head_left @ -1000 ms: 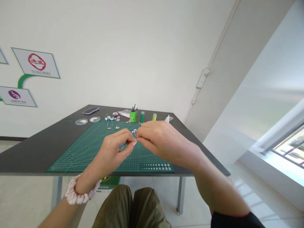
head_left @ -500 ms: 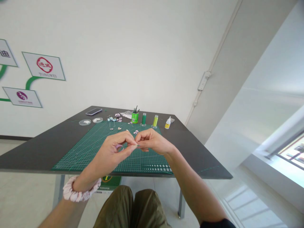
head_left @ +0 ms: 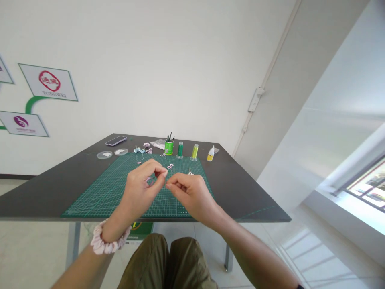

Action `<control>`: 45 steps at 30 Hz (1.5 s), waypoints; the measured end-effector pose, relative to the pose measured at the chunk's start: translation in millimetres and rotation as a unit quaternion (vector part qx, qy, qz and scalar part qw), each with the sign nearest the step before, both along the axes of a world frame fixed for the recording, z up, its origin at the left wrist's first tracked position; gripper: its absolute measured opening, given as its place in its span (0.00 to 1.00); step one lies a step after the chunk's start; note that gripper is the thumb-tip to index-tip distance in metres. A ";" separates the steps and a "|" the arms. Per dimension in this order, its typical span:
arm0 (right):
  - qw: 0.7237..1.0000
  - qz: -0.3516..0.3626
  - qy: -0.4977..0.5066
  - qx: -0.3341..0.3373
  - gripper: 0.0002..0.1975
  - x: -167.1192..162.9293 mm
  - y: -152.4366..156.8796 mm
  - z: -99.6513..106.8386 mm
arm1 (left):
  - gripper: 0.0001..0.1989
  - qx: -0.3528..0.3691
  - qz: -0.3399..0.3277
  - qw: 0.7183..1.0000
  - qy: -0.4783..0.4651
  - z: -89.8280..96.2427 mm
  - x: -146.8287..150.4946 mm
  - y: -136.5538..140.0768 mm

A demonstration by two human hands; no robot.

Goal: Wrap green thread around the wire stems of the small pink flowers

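Observation:
My left hand [head_left: 141,186] is raised over the green cutting mat [head_left: 99,190], thumb and forefinger pinched together. A small pale purple petal piece [head_left: 149,181] shows inside its curled fingers, mostly hidden. Just to the right, my right hand [head_left: 192,194] is closed in a pinch, its fingertips a short gap from the left ones. Whatever lies between the right fingertips is too fine to make out. Beyond the hands, small pink-and-white petal pieces [head_left: 170,166] lie on the mat, and scissors [head_left: 190,172] show partly behind the right hand.
Along the back of the dark table [head_left: 240,192] stand a green can with tools [head_left: 169,147], a dark green thread spool [head_left: 180,149], a yellow-green spool [head_left: 195,152] and a glue bottle [head_left: 211,154]. Wire-stemmed flowers [head_left: 141,151], shallow dishes [head_left: 104,155] and a phone [head_left: 116,141] are left.
My hands have gone from touching at the fingertips to slightly apart. The right hand has turned and dropped lower; the left wrist is more upright. The view has shifted slightly.

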State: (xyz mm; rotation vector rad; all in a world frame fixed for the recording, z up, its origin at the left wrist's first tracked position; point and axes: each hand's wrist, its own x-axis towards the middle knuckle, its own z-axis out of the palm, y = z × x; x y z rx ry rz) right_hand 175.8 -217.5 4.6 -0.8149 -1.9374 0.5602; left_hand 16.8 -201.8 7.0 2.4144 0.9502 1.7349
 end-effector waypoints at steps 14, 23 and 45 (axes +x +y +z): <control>0.952 -0.045 -0.287 0.095 0.12 25.2 -16.8 61.2 | 0.10 0.051 0.018 0.995 0.082 1.8 7.0 -5.7; 0.972 0.086 -0.220 0.016 0.09 20.0 20.5 84.1 | 0.09 -0.019 -0.089 0.993 0.076 6.5 -1.5 -10.5; 0.899 0.219 0.150 -0.349 0.14 6.3 38.4 -3.1 | 0.06 -0.174 -0.086 0.970 -0.146 1.5 -4.9 -1.0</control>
